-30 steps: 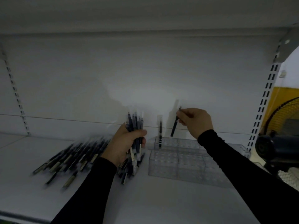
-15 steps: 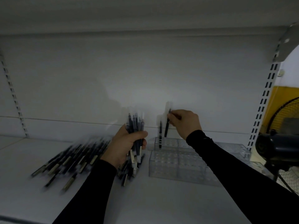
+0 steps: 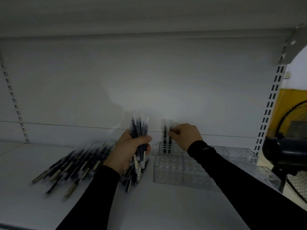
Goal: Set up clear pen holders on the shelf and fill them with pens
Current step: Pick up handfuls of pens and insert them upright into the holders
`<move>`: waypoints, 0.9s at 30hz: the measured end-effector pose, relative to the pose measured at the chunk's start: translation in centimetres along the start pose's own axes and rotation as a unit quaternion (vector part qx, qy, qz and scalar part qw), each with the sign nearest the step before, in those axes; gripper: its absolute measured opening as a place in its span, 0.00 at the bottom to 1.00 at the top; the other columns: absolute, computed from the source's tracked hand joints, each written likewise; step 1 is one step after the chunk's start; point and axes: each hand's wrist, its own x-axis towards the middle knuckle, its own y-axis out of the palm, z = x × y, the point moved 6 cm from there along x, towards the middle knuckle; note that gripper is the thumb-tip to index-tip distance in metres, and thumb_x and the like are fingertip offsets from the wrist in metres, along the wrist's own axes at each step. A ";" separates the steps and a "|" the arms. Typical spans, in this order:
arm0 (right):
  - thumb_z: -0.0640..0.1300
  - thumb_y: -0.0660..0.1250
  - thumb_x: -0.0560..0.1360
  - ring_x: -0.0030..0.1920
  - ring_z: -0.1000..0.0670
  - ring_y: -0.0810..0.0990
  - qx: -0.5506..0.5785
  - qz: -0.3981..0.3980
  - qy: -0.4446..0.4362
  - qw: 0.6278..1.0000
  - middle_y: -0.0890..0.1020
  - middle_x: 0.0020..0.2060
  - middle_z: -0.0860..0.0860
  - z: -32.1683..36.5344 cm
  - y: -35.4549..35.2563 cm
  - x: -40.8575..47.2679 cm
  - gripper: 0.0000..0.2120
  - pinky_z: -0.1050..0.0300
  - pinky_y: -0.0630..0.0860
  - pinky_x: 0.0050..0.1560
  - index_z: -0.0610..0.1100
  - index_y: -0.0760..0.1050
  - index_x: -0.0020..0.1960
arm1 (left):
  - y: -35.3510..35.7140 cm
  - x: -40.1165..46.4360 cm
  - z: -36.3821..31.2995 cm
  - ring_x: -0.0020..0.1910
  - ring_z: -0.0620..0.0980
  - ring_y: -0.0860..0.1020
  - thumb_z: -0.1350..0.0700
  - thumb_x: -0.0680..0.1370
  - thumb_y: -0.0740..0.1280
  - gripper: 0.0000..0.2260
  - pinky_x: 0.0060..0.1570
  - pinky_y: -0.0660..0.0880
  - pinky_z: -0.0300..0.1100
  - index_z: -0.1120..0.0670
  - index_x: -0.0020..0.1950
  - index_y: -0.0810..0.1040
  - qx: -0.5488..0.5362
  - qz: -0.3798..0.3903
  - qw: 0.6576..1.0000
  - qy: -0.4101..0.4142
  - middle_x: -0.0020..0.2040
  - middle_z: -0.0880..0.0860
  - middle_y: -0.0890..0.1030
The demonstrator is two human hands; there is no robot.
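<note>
My left hand [image 3: 129, 150] grips a bundle of dark pens [image 3: 139, 131] upright above the white shelf [image 3: 157, 205]. My right hand [image 3: 186, 135] pinches the upper part of a pen [image 3: 169, 143] that stands in the back row of a clear pen holder [image 3: 167, 170], close beside another upright pen [image 3: 164, 138]. A second clear holder [image 3: 239, 151] sits further right, partly hidden by my right sleeve. A heap of loose pens [image 3: 71, 166] lies on the shelf to the left.
The shelf's white back panel [image 3: 149, 80] rises just behind the holders. A slotted upright [image 3: 269, 110] and bracket stand at the right. A black fan [image 3: 289, 146] is beyond the shelf's right end. Another shelf board hangs overhead.
My right hand has moved left and down, bringing its pen from a tilt above the holder to upright in a slot beside the first pen. My left hand has stayed put.
</note>
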 end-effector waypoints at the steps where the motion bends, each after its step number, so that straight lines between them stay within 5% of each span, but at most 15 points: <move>1: 0.51 0.64 0.78 0.44 0.46 0.81 0.004 0.000 0.006 1.000 0.83 0.40 0.45 -0.1 -0.1 0.0 0.17 0.60 0.72 0.42 0.38 0.81 0.42 | 0.0 0.0 0.0 0.27 0.53 0.77 0.67 0.75 0.69 0.04 0.31 0.76 0.43 0.62 0.42 0.76 0.003 0.002 1.000 0.000 0.28 0.57 0.77; 7: 0.53 0.65 0.77 0.41 0.52 0.79 0.076 -0.066 -0.027 0.995 0.83 0.41 0.50 0.6 -2.3 -1.4 0.14 0.64 0.71 0.42 0.43 0.82 0.44 | 0.4 -0.2 -0.4 0.26 0.53 0.77 0.67 0.76 0.69 0.06 0.29 0.75 0.41 0.61 0.40 0.75 0.008 0.011 1.000 -0.002 0.27 0.57 0.77; 13: 0.54 0.70 0.73 0.40 0.55 0.83 0.345 0.062 -0.033 0.936 0.84 0.39 0.54 4.2 -0.5 -3.3 0.07 0.60 0.81 0.46 0.51 0.81 0.42 | 1.0 -0.8 -0.8 0.28 0.53 0.79 0.66 0.75 0.70 0.02 0.31 0.76 0.40 0.64 0.46 0.79 0.044 0.029 0.999 0.002 0.31 0.60 0.79; 18: 0.50 0.71 0.74 0.36 0.54 0.81 0.373 0.076 -0.032 0.924 0.84 0.36 0.48 4.8 0.3 -3.6 0.10 0.62 0.79 0.40 0.42 0.82 0.44 | 1.7 -1.4 -1.1 0.31 0.52 0.80 0.67 0.75 0.69 0.04 0.33 0.77 0.40 0.61 0.49 0.82 0.054 0.065 0.996 0.007 0.36 0.59 0.82; 21: 0.47 0.71 0.74 0.36 0.51 0.81 0.392 0.064 -0.004 0.918 0.84 0.36 0.45 4.4 0.4 -3.6 0.11 0.55 0.81 0.44 0.38 0.83 0.42 | 2.0 -1.5 -1.1 0.33 0.53 0.80 0.65 0.76 0.70 0.06 0.35 0.78 0.42 0.63 0.52 0.81 0.047 0.069 0.996 0.008 0.38 0.60 0.82; 27: 0.43 0.70 0.75 0.35 0.48 0.80 0.557 -0.035 0.092 0.824 0.82 0.34 0.44 2.1 -2.7 -2.5 0.09 0.56 0.82 0.42 0.38 0.79 0.39 | 0.9 -1.1 -0.5 0.32 0.55 0.82 0.65 0.76 0.69 0.03 0.36 0.80 0.43 0.63 0.48 0.76 -0.002 0.018 1.000 -0.011 0.35 0.59 0.80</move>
